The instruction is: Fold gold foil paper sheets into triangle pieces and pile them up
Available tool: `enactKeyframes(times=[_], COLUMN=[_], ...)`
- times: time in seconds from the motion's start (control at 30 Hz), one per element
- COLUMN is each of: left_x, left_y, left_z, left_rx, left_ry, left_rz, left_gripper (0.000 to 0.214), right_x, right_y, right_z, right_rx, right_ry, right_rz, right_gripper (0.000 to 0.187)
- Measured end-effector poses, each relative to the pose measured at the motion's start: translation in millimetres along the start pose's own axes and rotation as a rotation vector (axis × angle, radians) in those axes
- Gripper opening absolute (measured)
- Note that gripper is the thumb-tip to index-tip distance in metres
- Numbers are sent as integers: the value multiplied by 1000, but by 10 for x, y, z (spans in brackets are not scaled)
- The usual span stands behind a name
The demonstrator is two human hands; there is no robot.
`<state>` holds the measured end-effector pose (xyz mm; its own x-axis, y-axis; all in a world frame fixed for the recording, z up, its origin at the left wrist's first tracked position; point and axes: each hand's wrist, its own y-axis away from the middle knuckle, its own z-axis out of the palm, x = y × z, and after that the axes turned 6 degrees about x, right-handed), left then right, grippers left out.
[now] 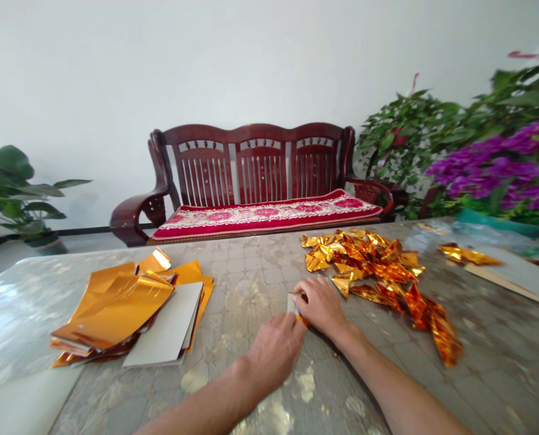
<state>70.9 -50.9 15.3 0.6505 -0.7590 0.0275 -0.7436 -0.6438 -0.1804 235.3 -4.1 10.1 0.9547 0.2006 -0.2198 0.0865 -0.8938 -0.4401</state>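
Both my hands meet over the middle of the table, closed on one small sheet of gold foil paper (291,304) whose pale back shows on the left side. My left hand (276,344) pinches its near end, where a bit of orange-gold shows by the fingertips. My right hand (320,307) is curled over the far and right part, hiding much of the sheet. Just beyond and right of my right hand lies a pile of folded gold foil paper pieces (373,260). Over to the left is a loose stack of flat gold foil sheets (115,308), some showing grey-white backs (167,329).
The table (237,386) has a patterned, glossy cover. At its right side lie a pale board (523,272), clear plastic and purple flowers (500,166). Behind stands a dark wooden bench (260,163) with a red cushion (269,214); a potted plant (25,193) is at left.
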Motion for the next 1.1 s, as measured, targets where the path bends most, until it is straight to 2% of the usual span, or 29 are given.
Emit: enactKeyframes(times=[0.17, 0.4, 0.6, 0.8, 1.1], left_x=[-11, -54, -74, -121, -167], left_y=[-6, -6, -7, -5, -7], left_z=[-20, -1, 22, 47, 55], left_rx=[8, 32, 49, 97, 141], left_ry=[12, 74, 136, 182, 234], left_rz=[13, -31, -60, -83, -137], left_gripper=[17, 16, 18, 21, 24], right_x=[-17, 3, 38, 56, 61], right_y=[4, 12, 19, 29, 48], right_z=[-19, 1, 20, 70, 62], right_rx=[12, -61, -48, -19, 15], right_ry=[-12, -237, -398, -457, -452], right_rz=[-26, -8, -26, -27, -68], right_gripper=[13, 13, 23, 33, 34])
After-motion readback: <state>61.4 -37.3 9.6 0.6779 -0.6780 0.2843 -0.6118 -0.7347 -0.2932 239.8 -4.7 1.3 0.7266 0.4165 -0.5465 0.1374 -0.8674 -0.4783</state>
